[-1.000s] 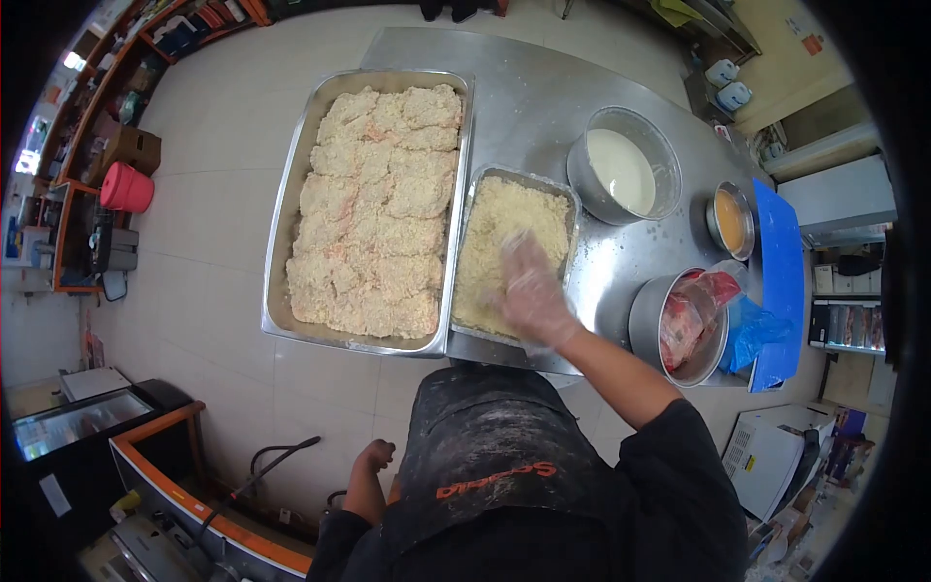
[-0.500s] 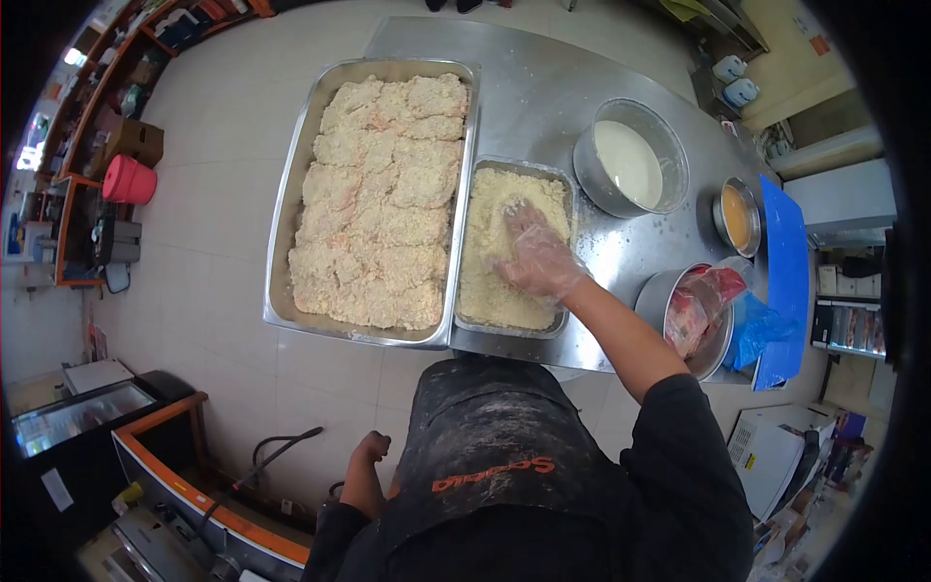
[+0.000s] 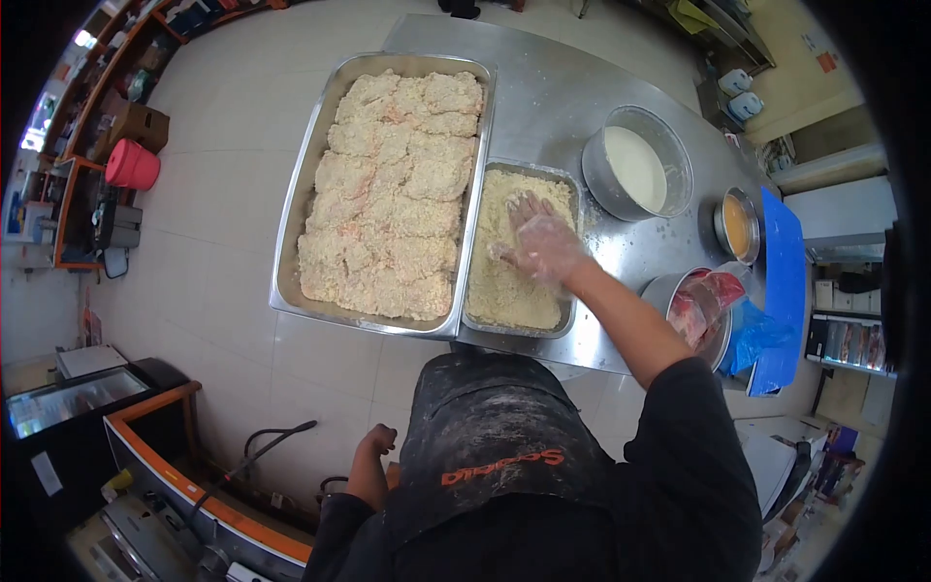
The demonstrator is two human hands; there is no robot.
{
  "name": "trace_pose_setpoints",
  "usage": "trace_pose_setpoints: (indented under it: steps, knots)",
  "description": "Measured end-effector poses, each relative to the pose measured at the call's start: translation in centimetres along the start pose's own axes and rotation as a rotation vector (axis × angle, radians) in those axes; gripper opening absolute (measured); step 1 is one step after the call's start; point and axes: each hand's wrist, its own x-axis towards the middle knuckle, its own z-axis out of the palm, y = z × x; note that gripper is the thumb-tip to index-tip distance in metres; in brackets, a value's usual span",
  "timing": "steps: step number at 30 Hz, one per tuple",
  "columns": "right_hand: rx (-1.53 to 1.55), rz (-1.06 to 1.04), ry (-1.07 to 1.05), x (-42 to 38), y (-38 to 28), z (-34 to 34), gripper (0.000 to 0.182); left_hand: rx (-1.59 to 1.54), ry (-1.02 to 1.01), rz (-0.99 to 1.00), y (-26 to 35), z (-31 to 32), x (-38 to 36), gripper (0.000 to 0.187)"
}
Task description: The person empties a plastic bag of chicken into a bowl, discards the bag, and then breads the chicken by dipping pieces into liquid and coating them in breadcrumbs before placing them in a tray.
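Observation:
My right hand [image 3: 545, 244], in a clear plastic glove dusted with crumbs, lies over the breadcrumbs [image 3: 514, 306] with its fingers spread. The crumbs fill a small metal tray [image 3: 572, 308]. Against that tray's left side stands a larger steel tray [image 3: 287, 257]. Rows of crumb-coated meat pieces [image 3: 388, 194] lie in it, pressed close together. My left hand [image 3: 384, 439] hangs bare beside my apron, away from the table, its fingers curled in and nothing visible in them. Whether anything lies beneath the crumbs cannot be seen.
On the steel table [image 3: 543, 73] stand a pot of white batter [image 3: 635, 170], a bowl of orange liquid [image 3: 737, 228] and a pot with meat in a plastic bag [image 3: 693, 308]. A blue board [image 3: 784, 252] and blue bag [image 3: 756, 335] lie at the right edge.
My right hand's fingers are spread wider over the crumbs than before. The whole view has shifted slightly. My left hand still hangs at my side.

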Motion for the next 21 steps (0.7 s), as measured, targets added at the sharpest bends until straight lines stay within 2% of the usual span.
trace_pose_setpoints:
  steps: [3, 6, 9, 12, 15, 18, 21]
  knots:
    - [-0.046, 0.040, 0.099, -1.4, -3.1, 2.7, 0.095, -0.098, 0.028, -0.011, 0.1, 0.0, -0.4, 0.039]
    - [-0.090, 0.005, 0.070, -1.6, -3.5, 1.8, 0.102, -0.096, -0.011, -0.067, 0.2, -0.9, -1.2, 0.039]
    - [0.015, -0.014, 0.014, -1.0, -2.7, 0.4, 0.096, -0.108, -0.066, -0.116, -0.2, -1.5, 0.7, 0.037]
    - [0.117, 0.090, -0.001, -1.1, -2.9, -1.1, 0.093, -0.194, -0.054, -0.099, 0.1, -1.9, 0.1, 0.037]
    - [0.048, 0.108, 0.090, -0.5, -2.2, 1.7, 0.081, -0.274, -0.054, -0.079, 0.5, -2.1, -0.9, 0.037]
    - [0.690, 0.251, -0.161, 0.7, 1.4, -4.0, 0.058, -0.295, -0.041, -0.060, 1.6, -2.7, -1.3, 0.036]
    - [0.276, 0.164, 0.028, 1.7, 3.8, -2.0, 0.036, -0.385, -0.060, -0.073, 1.0, -1.4, -1.6, 0.035]
